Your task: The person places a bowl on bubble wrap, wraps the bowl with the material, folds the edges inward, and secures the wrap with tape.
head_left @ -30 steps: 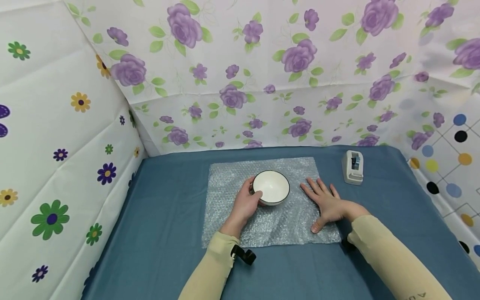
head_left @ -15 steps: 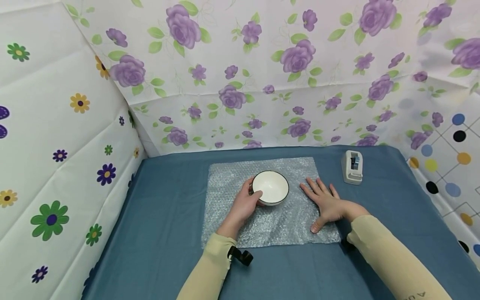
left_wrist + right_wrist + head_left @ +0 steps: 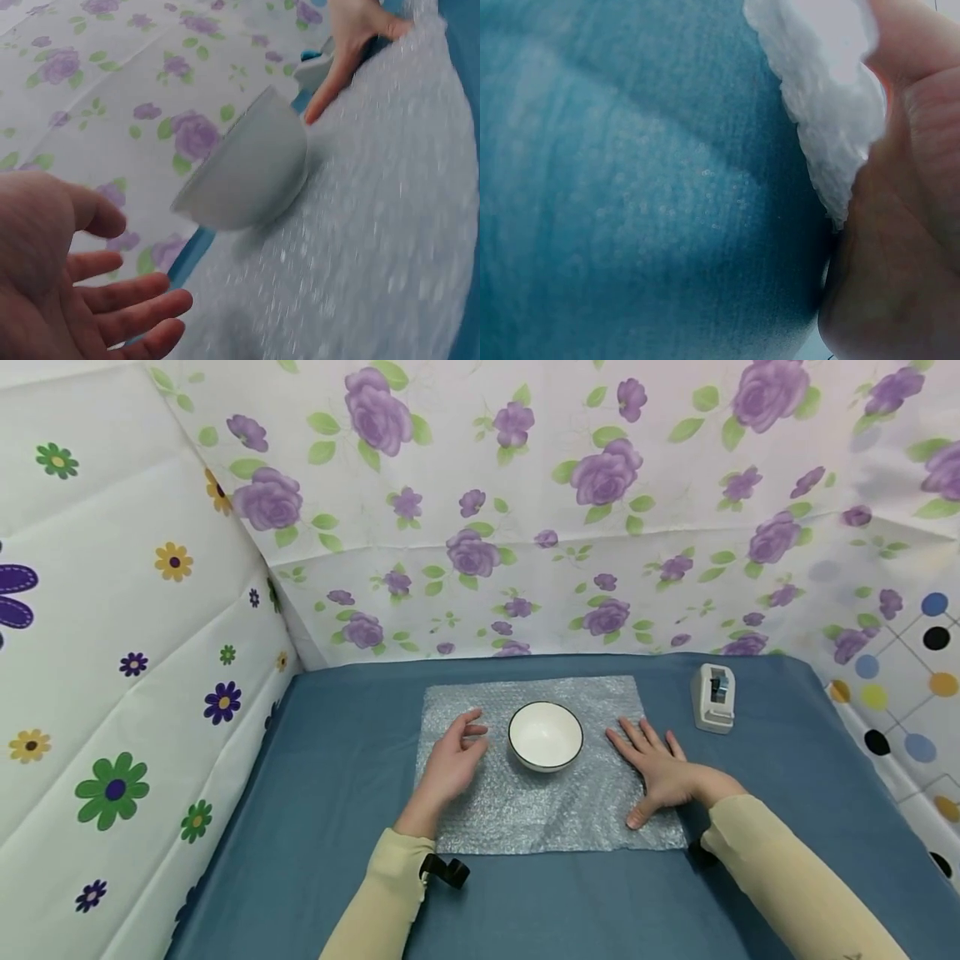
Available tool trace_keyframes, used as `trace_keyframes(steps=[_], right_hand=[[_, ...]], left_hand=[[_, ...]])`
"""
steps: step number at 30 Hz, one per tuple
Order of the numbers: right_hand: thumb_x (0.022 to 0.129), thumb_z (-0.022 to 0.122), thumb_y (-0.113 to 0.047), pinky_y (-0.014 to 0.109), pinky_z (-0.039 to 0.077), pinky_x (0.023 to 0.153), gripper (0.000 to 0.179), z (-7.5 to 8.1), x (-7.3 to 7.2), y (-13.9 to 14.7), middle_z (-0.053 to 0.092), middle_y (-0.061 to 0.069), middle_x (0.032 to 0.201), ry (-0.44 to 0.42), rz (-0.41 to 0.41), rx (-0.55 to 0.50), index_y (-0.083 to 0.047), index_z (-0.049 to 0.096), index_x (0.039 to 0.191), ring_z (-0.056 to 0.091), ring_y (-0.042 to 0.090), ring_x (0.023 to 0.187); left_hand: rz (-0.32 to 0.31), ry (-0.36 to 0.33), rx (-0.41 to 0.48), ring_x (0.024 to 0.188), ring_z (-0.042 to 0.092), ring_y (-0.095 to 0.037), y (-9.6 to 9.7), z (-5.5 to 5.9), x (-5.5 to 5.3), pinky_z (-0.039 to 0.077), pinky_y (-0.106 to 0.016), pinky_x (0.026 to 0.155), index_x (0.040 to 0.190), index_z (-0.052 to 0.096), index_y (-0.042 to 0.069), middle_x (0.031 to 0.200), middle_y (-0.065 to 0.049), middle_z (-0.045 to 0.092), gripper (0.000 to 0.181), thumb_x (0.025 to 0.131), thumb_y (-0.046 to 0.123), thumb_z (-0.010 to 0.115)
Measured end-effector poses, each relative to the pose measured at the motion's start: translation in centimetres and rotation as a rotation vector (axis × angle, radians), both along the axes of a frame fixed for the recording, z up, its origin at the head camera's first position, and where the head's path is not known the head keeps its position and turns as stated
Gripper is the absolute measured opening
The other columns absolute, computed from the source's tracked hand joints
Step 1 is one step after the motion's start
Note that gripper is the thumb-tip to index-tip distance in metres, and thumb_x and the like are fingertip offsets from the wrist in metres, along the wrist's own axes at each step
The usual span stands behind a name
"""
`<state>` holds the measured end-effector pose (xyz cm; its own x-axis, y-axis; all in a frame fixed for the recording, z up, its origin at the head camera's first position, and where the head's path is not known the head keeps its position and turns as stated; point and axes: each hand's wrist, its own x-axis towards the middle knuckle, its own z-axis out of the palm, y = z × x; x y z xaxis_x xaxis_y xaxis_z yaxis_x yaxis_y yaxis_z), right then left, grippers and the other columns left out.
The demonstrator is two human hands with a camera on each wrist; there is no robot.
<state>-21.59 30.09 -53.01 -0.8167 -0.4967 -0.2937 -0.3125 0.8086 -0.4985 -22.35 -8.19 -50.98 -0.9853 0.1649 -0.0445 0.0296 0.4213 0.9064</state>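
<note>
A white bowl (image 3: 545, 737) with a dark rim stands upright on a sheet of bubble wrap (image 3: 525, 818) spread over the table. My left hand (image 3: 452, 760) is just left of the bowl, apart from it and holding nothing. In the left wrist view its fingers (image 3: 142, 307) are loosely spread, and the bowl (image 3: 251, 169) stands beyond them. My right hand (image 3: 663, 774) rests with spread fingers on the right edge of the bubble wrap. The right wrist view shows that palm (image 3: 900, 247) close against the wrap's edge (image 3: 821, 112).
A white tape dispenser (image 3: 712, 697) stands at the back right, beyond the right hand. Blue cloth (image 3: 352, 793) covers the table. Flower-printed sheets (image 3: 420, 510) rise behind it and on the left, with a dotted sheet (image 3: 900, 718) on the right.
My left hand has let go of the bowl and moved away to the left. The bowl stays on the bubble wrap. The right hand has kept its place.
</note>
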Motion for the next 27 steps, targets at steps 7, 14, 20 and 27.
trace_keyframes(steps=[7, 14, 20, 27], right_hand=[[0.06, 0.094, -0.072, 0.077, -0.019, 0.116, 0.156, -1.4, -0.5, 0.7, -0.018, 0.015, 0.178, 0.003, -0.009, -0.023, -0.02, 0.003, 0.175, -0.023, 0.048, 0.158], [0.063, 0.095, -0.069, 0.079, -0.02, 0.113, 0.153, -1.3, -0.3, 0.7, -0.018, 0.016, 0.177, 0.014, 0.012, -0.06, -0.02, 0.002, 0.175, -0.024, 0.051, 0.157], [0.062, 0.095, -0.068, 0.078, -0.018, 0.115, 0.154, -0.4, -0.1, 0.3, -0.016, 0.019, 0.177, 0.0, 0.005, -0.043, -0.015, 0.005, 0.174, -0.022, 0.052, 0.158], [0.064, 0.092, -0.072, 0.077, -0.025, 0.111, 0.15, -2.4, -0.4, 1.4, -0.019, 0.01, 0.178, 0.051, 0.026, -0.128, -0.027, 0.002, 0.175, -0.026, 0.046, 0.158]], left_hand=[[-0.185, 0.124, -0.249, 0.155, 0.035, -0.042, -1.9, -1.0, 0.3, 0.033, -0.059, 0.123, 0.163, 0.042, 0.003, 0.164, -0.022, 0.044, 0.072, 0.101, 0.023, 0.072], [-0.334, 0.074, -0.374, 0.161, 0.002, -0.05, -2.6, -1.2, 0.3, 0.012, -0.067, 0.127, 0.169, 0.034, 0.009, 0.174, -0.027, 0.019, 0.1, 0.09, 0.041, 0.087], [-0.372, 0.056, -0.368, 0.161, -0.005, -0.048, -3.0, -1.6, 0.2, 0.006, -0.067, 0.127, 0.171, 0.028, 0.009, 0.176, -0.027, 0.01, 0.112, 0.085, 0.043, 0.092], [-0.407, 0.03, -0.362, 0.163, -0.008, -0.042, -3.4, -1.9, 0.0, 0.004, -0.063, 0.129, 0.171, 0.023, 0.007, 0.177, -0.023, 0.006, 0.118, 0.084, 0.038, 0.094]])
